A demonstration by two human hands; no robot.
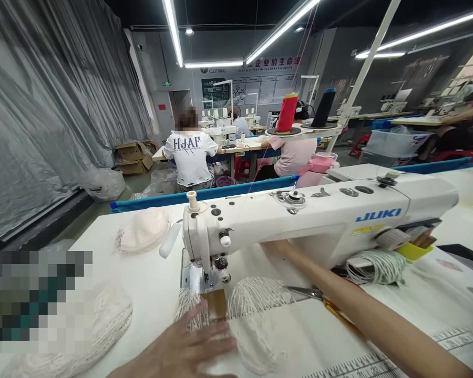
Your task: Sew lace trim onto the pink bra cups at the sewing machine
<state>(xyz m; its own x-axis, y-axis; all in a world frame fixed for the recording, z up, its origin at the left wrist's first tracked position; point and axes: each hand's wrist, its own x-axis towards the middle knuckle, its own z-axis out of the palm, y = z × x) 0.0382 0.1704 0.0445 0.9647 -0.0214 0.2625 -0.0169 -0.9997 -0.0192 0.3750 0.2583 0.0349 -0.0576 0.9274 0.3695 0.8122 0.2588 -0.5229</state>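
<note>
My left hand [185, 344] lies with fingers spread on the pale fringed fabric [262, 336] just in front of the sewing machine's needle area. White fringe strands [256, 294] fan out over the bed, right of a brown block [214, 303] by the presser foot. My right forearm reaches across and under the arm of the white sewing machine [299, 210]. Only the edge of my right hand [274, 247] shows there; its fingers are hidden behind the machine. Scissors [311, 293] with orange handles lie partly beneath my right forearm.
A pile of cream fringed pieces [106, 315] lies at left, with another pale stack [144, 230] behind. A coiled pale cord [376, 266] sits under the machine's right end. A ruler strip [358, 366] runs along the front. Red [287, 113] and black [324, 109] thread cones stand above; several people sit beyond.
</note>
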